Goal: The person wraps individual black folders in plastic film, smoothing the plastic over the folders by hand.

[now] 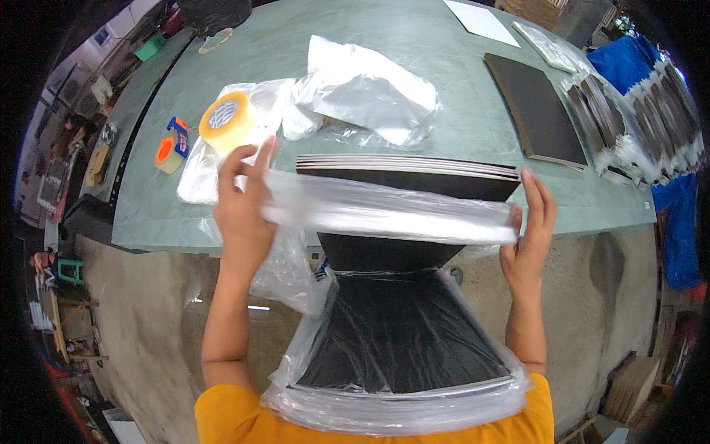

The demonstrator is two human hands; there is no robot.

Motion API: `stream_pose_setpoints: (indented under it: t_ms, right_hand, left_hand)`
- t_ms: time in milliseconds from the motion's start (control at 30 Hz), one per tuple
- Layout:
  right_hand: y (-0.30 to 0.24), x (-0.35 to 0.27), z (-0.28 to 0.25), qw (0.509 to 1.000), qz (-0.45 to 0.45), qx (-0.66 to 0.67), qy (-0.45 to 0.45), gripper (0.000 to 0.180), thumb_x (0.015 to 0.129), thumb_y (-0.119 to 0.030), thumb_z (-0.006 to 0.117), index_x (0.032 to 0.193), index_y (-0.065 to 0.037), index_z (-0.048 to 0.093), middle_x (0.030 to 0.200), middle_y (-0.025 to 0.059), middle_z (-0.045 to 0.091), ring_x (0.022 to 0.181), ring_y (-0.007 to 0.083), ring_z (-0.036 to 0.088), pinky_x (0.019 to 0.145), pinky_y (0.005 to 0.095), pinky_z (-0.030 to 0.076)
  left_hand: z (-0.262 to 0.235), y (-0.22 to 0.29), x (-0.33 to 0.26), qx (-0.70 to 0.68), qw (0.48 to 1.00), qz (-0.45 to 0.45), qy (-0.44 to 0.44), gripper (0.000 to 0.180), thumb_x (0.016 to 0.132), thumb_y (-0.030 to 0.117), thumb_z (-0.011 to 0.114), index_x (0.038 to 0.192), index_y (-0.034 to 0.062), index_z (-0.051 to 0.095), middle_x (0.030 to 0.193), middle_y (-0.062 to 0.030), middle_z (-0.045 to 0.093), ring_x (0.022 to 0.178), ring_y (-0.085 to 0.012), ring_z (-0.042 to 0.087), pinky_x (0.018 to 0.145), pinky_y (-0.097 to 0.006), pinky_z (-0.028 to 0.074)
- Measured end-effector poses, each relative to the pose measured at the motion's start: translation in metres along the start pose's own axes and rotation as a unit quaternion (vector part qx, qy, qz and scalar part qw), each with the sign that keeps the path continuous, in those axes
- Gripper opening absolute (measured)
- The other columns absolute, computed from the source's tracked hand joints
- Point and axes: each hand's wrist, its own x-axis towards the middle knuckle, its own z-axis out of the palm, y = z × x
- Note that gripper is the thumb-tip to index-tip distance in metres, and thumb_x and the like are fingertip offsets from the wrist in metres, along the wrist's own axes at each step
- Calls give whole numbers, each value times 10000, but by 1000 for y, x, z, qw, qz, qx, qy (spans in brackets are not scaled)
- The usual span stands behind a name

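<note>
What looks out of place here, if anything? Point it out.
Nothing looks spilled. The crumpled plastic on the green table, beyond the black boards, looks untidy: it is bunched up, while the plastic under the tape roll lies flatter.

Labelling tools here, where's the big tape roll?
Head view, left part of the table: big tape roll lies on clear plastic, beyond the left hand, right of the small tape dispenser.
</note>
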Motion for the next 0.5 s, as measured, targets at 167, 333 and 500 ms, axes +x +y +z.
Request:
stream_pose_setpoints:
  t_ms: [167,333,500]
  right_hand:
    - [22,-11,-17,996,-5,28,-79,633,545,142,456,1113,-119,548,1116,133,453,1015,253,416,822,305,351]
    - [33,-18,-31,993,-73,90,-27,455,565,95,566,973,-94,628,951,116,516,778,190,527,631,249,431]
    - [16,-22,-29,998,-67,-8,-9,469,553,88,579,985,-89,628,917,105,507,807,207,510,684,278,441]
  left_hand:
    - [-8,15,-14,54,989,107,-91,720,482,-127,561,1114,219,552,1071,-58,462,788,-193,480,630,-273,420]
    - [-12,12,-8,-10,990,135,-49,681,473,-122,557,1073,198,580,1011,-54,498,790,-205,482,577,-283,399]
    - [-8,11,-18,12,991,123,-49,490,617,-75,612,1045,161,593,949,-57,524,770,-201,490,575,-282,396]
